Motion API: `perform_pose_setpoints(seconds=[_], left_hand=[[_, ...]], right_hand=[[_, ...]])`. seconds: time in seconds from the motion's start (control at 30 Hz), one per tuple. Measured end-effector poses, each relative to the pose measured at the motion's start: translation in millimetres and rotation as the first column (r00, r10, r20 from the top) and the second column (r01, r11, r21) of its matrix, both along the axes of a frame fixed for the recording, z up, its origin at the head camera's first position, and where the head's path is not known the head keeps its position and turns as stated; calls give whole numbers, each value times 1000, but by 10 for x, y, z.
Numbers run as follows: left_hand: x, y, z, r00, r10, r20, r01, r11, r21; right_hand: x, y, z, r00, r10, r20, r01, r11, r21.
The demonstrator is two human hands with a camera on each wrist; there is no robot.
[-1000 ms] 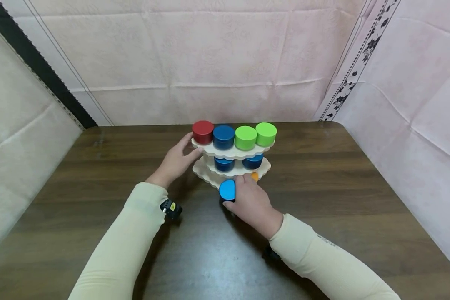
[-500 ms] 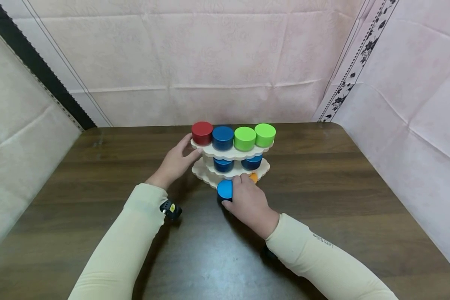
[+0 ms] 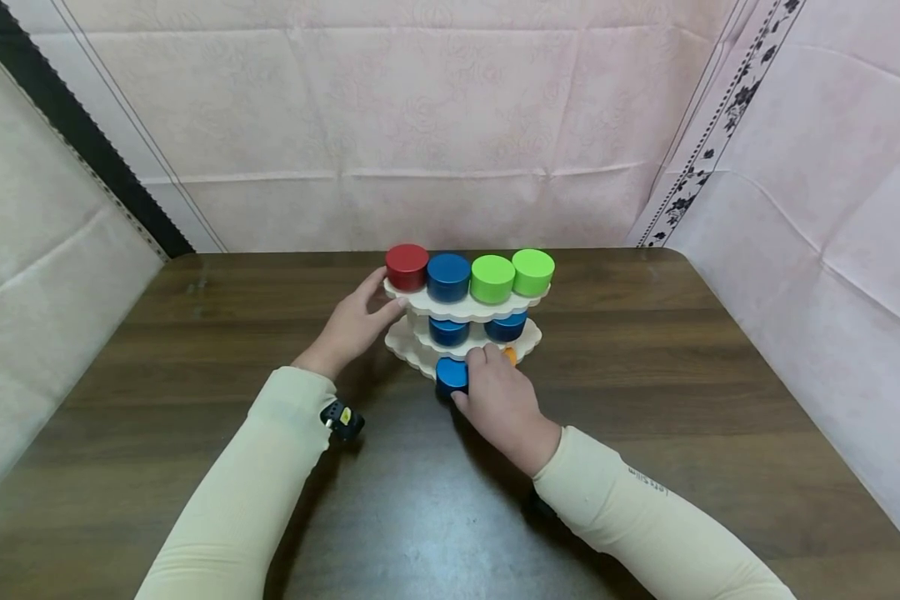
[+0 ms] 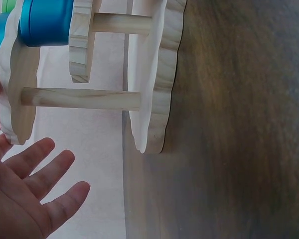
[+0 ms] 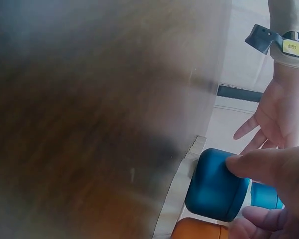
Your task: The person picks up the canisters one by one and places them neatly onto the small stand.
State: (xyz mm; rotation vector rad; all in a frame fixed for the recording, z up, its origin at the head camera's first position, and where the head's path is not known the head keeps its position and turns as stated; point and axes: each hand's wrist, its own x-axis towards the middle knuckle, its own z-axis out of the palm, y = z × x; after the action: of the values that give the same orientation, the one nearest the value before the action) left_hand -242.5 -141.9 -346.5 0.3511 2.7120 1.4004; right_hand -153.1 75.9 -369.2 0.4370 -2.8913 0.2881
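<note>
A pale wooden tiered stand (image 3: 461, 312) with scalloped tiers sits on the table. At the left edge of its top tier, my left hand (image 3: 351, 329) grips the rim between thumb and index finger, beside a red round tin (image 3: 407, 268). The other fingers (image 4: 60, 164) spread apart in the left wrist view. Low at the front, my right hand (image 3: 506, 404) holds a blue round tin (image 3: 452, 377), thumb on one side and fingers on the other. In the right wrist view, that tin overlaps the bottom tier's edge, next to an orange tin (image 5: 197, 229).
On the top tier, a blue tin (image 3: 448, 277) and two green tins (image 3: 492, 279) follow the red one. Two more blue tins (image 3: 448, 332) occupy the middle tier. A dark wood table (image 3: 682, 375) spreads around the stand, with pale cloth (image 3: 420, 125) hanging behind.
The blue tin in my right hand looks more level, its top darker than before. The right thumb has shifted slightly up along it. My left hand stays at the stand.
</note>
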Motion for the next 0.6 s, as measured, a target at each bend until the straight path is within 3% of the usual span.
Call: perform_pose_setpoints(seconds=[0.6], left_hand=[[7, -2, 17, 1000, 1, 6, -1, 1000, -13]], right_hand=[[-45, 21, 8, 999, 16, -47, -16, 1000, 15]])
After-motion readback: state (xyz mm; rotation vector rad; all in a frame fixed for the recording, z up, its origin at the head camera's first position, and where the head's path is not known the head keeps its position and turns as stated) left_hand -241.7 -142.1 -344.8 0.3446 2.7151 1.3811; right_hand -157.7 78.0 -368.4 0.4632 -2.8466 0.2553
